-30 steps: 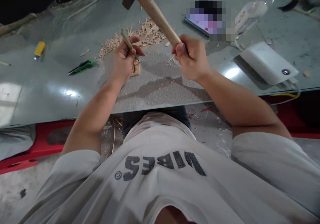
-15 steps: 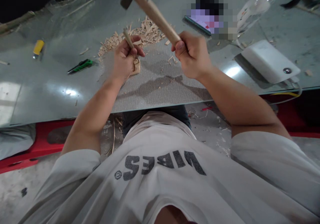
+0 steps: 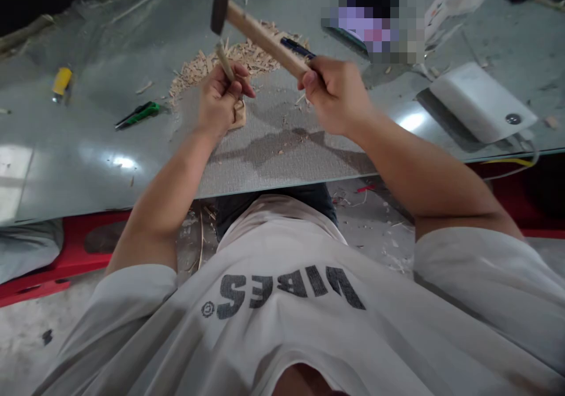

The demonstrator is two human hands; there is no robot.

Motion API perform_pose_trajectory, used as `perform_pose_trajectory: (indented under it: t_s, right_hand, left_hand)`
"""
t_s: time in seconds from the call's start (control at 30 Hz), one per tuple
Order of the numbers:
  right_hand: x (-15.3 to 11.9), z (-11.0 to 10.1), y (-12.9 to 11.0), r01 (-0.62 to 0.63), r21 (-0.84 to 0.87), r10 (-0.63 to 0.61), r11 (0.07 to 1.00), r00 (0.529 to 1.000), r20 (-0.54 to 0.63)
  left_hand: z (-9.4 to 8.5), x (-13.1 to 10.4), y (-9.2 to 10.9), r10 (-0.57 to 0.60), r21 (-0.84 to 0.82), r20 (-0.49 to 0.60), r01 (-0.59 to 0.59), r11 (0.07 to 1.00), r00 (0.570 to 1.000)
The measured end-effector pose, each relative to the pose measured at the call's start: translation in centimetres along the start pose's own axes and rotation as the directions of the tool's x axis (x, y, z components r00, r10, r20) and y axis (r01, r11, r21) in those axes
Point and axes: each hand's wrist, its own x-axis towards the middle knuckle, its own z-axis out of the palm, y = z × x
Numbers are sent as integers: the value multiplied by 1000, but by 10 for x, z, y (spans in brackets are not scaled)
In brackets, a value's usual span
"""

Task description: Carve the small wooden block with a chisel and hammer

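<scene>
My left hand is closed round a slim wooden-handled chisel, held tilted with its butt end up and away from me. The chisel's blade is hidden by my fingers. Under that hand, a small carved wood block lies on the grey textured mat, partly covered. My right hand grips a hammer by the lower part of its wooden handle. The dark hammer head hangs just above the chisel's butt; whether they touch I cannot tell.
Wood shavings are heaped behind my hands, with a dark pen beside them. A green cutter knife and a yellow-handled tool lie left on the glass table. A white box with a cable and a blurred-out phone are right.
The hammer head has come down and slightly left, closer to the chisel's butt. A dark pen behind the hammer handle now shows. My left hand keeps its hold on the chisel.
</scene>
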Motion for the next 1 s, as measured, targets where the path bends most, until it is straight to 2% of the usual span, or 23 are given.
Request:
perform_pose_trajectory:
  t_s: [0.13, 0.2, 0.27, 0.33, 0.4, 0.47, 0.5, 0.6, 0.63, 0.77, 0.9, 1.0]
  right_hand:
    - [-2, 3, -4, -17, 80, 17, 997, 1000, 4]
    - [-5, 1, -7, -16, 65, 15, 998, 1000, 8]
    - [-8, -2, -8, 17, 92, -13, 996, 999, -53]
    - [-9, -5, -10, 34, 109, -25, 993, 996, -88]
    - [-9, -8, -12, 1, 41, 0, 999, 1000, -26]
    - [-8, -8, -13, -21, -20, 21, 1000, 999, 24]
    - [-8, -8, -13, -6, -4, 6, 1000, 1000, 7]
    - [-8, -6, -13, 80, 143, -61, 987, 989, -133]
    - [-8, -5, -14, 81, 137, -64, 987, 990, -125]
    - [-9, -6, -19, -5, -64, 7, 998, 999, 33]
    - [-12, -6, -24, 78, 25, -75, 997, 992, -102]
    - [-12, -7, -24, -3, -71, 1, 997, 1000, -24]
  left_hand:
    - [4, -1, 14, -86, 62, 223, 74, 995, 971]
    - [2, -2, 16, -120, 49, 277, 111, 993, 953]
    - [-3, -3, 9, -94, 48, 189, 87, 995, 977]
    - [-10, -2, -6, -17, 50, -7, 17, 999, 1000]
    - [-16, 1, -24, 89, -5, -205, -92, 996, 975]
    - [-19, 5, -40, 173, -62, -294, -199, 978, 940]
    - [-20, 7, -47, 199, -67, -324, -232, 970, 925]
    - [-20, 9, -58, 240, -48, -353, -274, 960, 904]
    - [-21, 8, -60, 247, -35, -336, -274, 961, 909]
    - [-26, 7, -68, 283, 12, -306, -294, 956, 909]
    - [-27, 11, -78, 323, 21, -295, -332, 943, 899]
    - [-24, 12, -78, 302, 30, -328, -310, 950, 895]
